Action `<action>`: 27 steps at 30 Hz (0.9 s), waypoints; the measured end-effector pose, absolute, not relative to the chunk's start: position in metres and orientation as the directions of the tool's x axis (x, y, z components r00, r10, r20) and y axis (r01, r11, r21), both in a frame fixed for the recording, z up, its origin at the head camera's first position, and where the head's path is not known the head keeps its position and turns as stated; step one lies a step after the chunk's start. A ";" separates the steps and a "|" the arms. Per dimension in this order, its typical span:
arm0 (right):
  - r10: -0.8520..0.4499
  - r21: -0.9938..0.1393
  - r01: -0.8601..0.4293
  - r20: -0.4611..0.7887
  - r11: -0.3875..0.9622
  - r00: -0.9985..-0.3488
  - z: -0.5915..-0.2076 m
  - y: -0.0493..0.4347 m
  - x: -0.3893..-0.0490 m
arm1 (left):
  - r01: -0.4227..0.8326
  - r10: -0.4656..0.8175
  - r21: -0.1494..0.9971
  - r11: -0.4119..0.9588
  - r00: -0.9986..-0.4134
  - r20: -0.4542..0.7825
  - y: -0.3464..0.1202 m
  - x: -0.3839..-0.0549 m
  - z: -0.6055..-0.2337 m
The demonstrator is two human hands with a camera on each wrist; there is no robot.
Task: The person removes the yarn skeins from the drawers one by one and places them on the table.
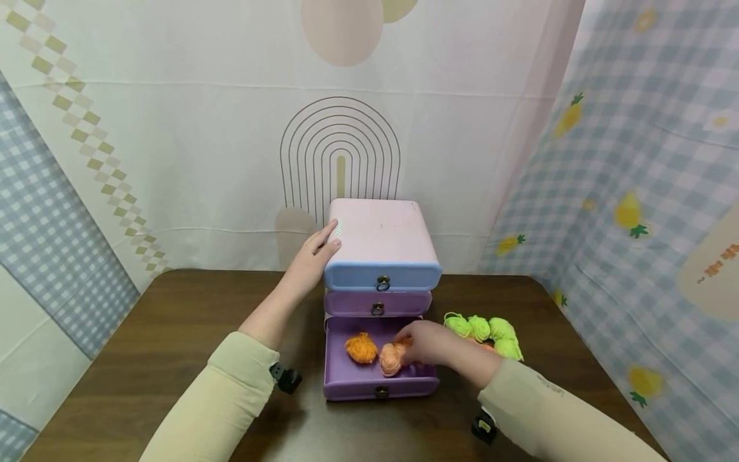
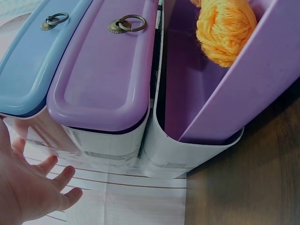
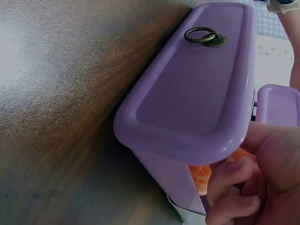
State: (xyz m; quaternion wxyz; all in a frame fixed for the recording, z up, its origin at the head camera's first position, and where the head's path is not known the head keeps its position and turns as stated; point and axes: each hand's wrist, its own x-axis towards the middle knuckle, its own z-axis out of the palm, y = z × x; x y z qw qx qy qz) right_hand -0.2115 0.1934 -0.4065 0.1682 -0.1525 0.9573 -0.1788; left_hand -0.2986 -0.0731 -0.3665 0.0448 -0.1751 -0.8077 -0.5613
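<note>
A small cabinet with a pink top (image 1: 378, 228) stands on the table, its bottom purple drawer (image 1: 381, 389) pulled out. Inside lie an orange yarn ball (image 1: 361, 348) on the left and a peach yarn ball (image 1: 390, 360) to its right. My right hand (image 1: 430, 343) reaches into the drawer from the right, its curled fingers gripping the peach yarn ball; the palm hides part of the yarn. Against the cabinet's upper left side rests my left hand (image 1: 312, 260), with its fingers extended and spread (image 2: 33, 183).
Several bright green yarn balls (image 1: 491, 330) lie on the table right of the drawer, some orange yarn beside them partly hidden by the right arm. Above the pulled-out drawer are a shut purple drawer (image 1: 358, 303) and a blue one (image 1: 352, 276). A patterned curtain (image 1: 219, 160) hangs behind.
</note>
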 end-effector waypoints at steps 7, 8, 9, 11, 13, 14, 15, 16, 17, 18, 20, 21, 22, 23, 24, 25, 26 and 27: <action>-0.324 -0.322 -0.222 -0.310 0.920 -0.894 -0.407 0.188 -0.207 | 0.336 0.226 0.886 0.319 -0.935 0.273 -0.072 -0.299 -0.365; -0.324 -0.316 -0.226 -0.307 0.922 -0.895 -0.407 0.188 -0.207 | 0.334 0.226 0.886 0.322 -0.936 0.271 -0.072 -0.298 -0.365; -0.327 -0.311 -0.231 -0.303 0.922 -0.895 -0.407 0.187 -0.206 | 0.332 0.227 0.886 0.324 -0.936 0.268 -0.072 -0.298 -0.365; -0.331 -0.303 -0.241 -0.295 0.922 -0.896 -0.406 0.186 -0.205 | 0.323 0.222 0.888 0.328 -0.940 0.260 -0.072 -0.298 -0.365; -0.332 -0.297 -0.245 -0.291 0.923 -0.897 -0.406 0.185 -0.205 | 0.317 0.219 0.889 0.329 -0.942 0.255 -0.072 -0.297 -0.365; -0.332 -0.290 -0.248 -0.290 0.924 -0.898 -0.406 0.185 -0.205 | 0.317 0.220 0.890 0.328 -0.942 0.255 -0.072 -0.297 -0.365; -0.333 -0.283 -0.253 -0.286 0.925 -0.899 -0.406 0.185 -0.205 | 0.315 0.218 0.890 0.330 -0.943 0.253 -0.072 -0.297 -0.365; -0.333 -0.274 -0.257 -0.282 0.927 -0.900 -0.406 0.185 -0.206 | 0.312 0.215 0.890 0.332 -0.944 0.251 -0.072 -0.297 -0.365; -0.334 -0.268 -0.261 -0.278 0.928 -0.901 -0.406 0.185 -0.206 | 0.313 0.215 0.889 0.333 -0.944 0.251 -0.072 -0.297 -0.366; -0.335 -0.263 -0.265 -0.273 0.928 -0.902 -0.407 0.185 -0.207 | 0.315 0.216 0.888 0.334 -0.943 0.254 -0.072 -0.298 -0.366; -0.341 -0.258 -0.276 -0.260 0.926 -0.903 -0.407 0.185 -0.207 | 0.321 0.219 0.886 0.335 -0.941 0.259 -0.073 -0.298 -0.366; -0.343 -0.259 -0.278 -0.254 0.925 -0.904 -0.408 0.185 -0.208 | 0.320 0.216 0.885 0.338 -0.942 0.258 -0.073 -0.298 -0.366; -0.345 -0.263 -0.280 -0.249 0.923 -0.905 -0.408 0.185 -0.208 | 0.323 0.217 0.883 0.339 -0.941 0.261 -0.073 -0.298 -0.366; -0.346 -0.268 -0.280 -0.246 0.922 -0.905 -0.408 0.185 -0.208 | 0.325 0.218 0.883 0.340 -0.940 0.262 -0.073 -0.298 -0.366; -0.348 -0.272 -0.282 -0.240 0.920 -0.906 -0.408 0.186 -0.208 | 0.327 0.218 0.882 0.340 -0.940 0.264 -0.073 -0.297 -0.366; -0.350 -0.276 -0.283 -0.236 0.919 -0.907 -0.408 0.186 -0.208 | 0.328 0.219 0.881 0.341 -0.939 0.265 -0.073 -0.297 -0.365; -0.352 -0.282 -0.284 -0.229 0.916 -0.908 -0.408 0.186 -0.207 | 0.329 0.219 0.881 0.341 -0.939 0.266 -0.073 -0.297 -0.365; -0.355 -0.287 -0.286 -0.224 0.914 -0.908 -0.408 0.186 -0.207 | 0.329 0.219 0.880 0.342 -0.939 0.265 -0.073 -0.297 -0.365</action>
